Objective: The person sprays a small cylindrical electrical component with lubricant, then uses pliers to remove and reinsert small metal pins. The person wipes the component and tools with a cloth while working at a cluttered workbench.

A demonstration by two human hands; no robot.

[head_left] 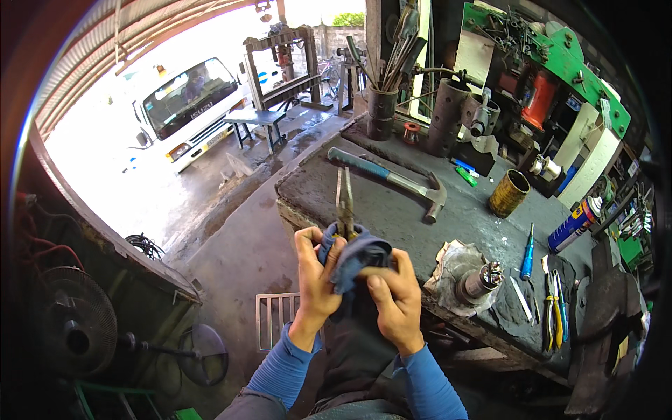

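Note:
In front of me, a pair of long-jawed pliers (344,199) points up and away, its lower part wrapped in a blue cloth (353,262). My left hand (318,283) is closed around the pliers and the cloth, thumb lying along the near side. The fingers of my right hand (397,304) are closed on the other side of the cloth, blurred a little by motion. The pliers' handles are hidden by cloth and fingers. Beyond the pliers' tips, a claw hammer (388,178) with a blue grip lies on the workbench (315,182).
A metal part (481,281) stands on a crumpled rag at the bench's near edge. To its right lie a blue screwdriver (528,253), yellow-handled pliers (558,315) and a spray can (575,224). A brownish cylinder (509,194) stands behind. A fan (77,322) is at left.

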